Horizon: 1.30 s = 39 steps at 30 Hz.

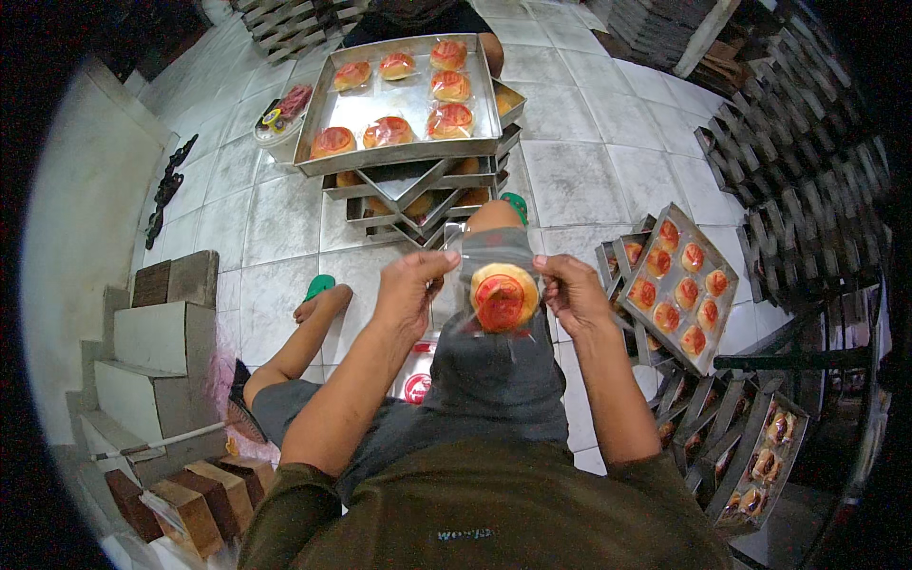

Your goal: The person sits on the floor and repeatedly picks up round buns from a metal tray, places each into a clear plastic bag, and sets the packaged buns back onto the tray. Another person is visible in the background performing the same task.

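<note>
Between my hands hangs a round bun (504, 298) inside a clear plastic bag with a red print. My left hand (407, 288) pinches the bag's upper left corner between thumb and finger. At the upper right corner, my right hand (576, 291) grips the same bag. The bun is over my right thigh, in grey shorts (491, 385). In front of me a metal tray (385, 103) holds several bagged buns along three of its sides. It rests on a crisscrossed stack of metal trays (406, 189) with more buns in them.
Right of me, a tray of bagged buns (680, 288) tops another stack. Nearer stands a tray of filled buns (762, 463). A white tub (281, 135) sits left of the front stack. Empty stacked trays (805, 142) line the right. A person (420, 21) sits beyond the front tray.
</note>
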{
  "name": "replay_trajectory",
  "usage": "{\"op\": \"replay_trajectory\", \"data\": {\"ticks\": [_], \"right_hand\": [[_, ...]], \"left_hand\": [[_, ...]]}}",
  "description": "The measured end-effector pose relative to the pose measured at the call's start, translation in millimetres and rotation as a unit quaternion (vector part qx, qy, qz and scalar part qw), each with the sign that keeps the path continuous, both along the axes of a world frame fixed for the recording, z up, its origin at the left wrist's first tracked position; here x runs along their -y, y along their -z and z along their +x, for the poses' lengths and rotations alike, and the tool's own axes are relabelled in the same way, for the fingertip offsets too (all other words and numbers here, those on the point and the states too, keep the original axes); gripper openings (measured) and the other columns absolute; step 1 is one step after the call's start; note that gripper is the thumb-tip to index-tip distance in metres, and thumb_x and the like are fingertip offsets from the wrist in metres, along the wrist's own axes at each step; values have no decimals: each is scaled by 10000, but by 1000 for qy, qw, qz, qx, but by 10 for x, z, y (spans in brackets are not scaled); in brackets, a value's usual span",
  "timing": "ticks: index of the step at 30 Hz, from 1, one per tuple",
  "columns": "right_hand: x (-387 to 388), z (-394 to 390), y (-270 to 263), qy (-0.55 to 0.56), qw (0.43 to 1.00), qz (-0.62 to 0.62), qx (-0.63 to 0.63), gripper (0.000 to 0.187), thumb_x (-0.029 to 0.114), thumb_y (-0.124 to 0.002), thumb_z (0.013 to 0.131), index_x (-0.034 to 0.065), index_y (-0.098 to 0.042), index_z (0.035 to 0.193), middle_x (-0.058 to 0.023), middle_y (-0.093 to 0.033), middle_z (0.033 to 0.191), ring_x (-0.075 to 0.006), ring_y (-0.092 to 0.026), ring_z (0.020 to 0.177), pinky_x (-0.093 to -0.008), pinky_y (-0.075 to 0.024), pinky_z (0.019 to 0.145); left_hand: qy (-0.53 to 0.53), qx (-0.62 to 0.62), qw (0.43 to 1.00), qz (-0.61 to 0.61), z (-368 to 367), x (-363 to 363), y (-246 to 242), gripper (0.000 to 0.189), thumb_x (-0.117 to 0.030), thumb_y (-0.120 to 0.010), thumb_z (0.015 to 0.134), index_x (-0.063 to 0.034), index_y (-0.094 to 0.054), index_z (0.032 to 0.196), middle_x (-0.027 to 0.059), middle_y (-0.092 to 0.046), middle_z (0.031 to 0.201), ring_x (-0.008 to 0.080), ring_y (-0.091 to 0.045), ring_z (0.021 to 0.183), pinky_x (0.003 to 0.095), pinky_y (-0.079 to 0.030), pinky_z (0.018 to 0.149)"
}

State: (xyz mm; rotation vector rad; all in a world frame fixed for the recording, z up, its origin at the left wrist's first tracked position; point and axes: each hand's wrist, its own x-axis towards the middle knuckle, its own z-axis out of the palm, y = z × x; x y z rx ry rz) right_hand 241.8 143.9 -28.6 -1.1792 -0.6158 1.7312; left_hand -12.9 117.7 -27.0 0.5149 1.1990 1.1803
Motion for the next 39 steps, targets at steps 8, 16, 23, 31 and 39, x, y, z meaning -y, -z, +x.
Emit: {"op": "replay_trajectory", "data": {"ticks": [8,16,23,31,39], "right_hand": [[1474,369,87,-91,986,-22,140,138,49,-846,793,46,-722,731,-1,-654,678,-72,-514,585,-239,-377,573],[1589,462,664,-62,963,15,263,147,94,-860,825,16,-737,850,1,-700,770,-75,-597,680,-239,-495,666],[1517,285,167,-123,973,123,153,543,179,-812,904,-36,-608,1359,-127,-737,1166,-172,-701,1067,-316,-557,945],[853,-978,-25,-353,863,218,288,427,92,-814,870,6,-664,1260,-71,-746,1118,-127,-686,993,-309,-546,898],[-2203,-1964,-742,171,634,643,394,511,51,-750,804,120,-672,1304,-131,-729,1219,-339,-726,1031,-377,-582,900]], "left_hand": [[148,-50,982,-109,-29,1320,177,104,-107,-788,900,-3,-781,898,81,-758,926,151,-697,885,279,-534,838],[260,-340,900,77,103,1480,645,217,-213,-798,879,0,-757,885,144,-697,852,224,-667,785,357,-509,711],[214,-403,881,129,168,1435,592,211,-201,-761,878,0,-696,883,160,-658,849,295,-652,798,389,-504,715],[-99,-296,944,107,-523,1665,717,182,-180,-737,936,-2,-703,917,49,-686,844,130,-633,783,315,-520,743],[-72,-269,960,17,-871,1816,1175,171,-188,-773,915,-22,-751,950,-1,-701,830,83,-616,769,259,-500,701]]}}
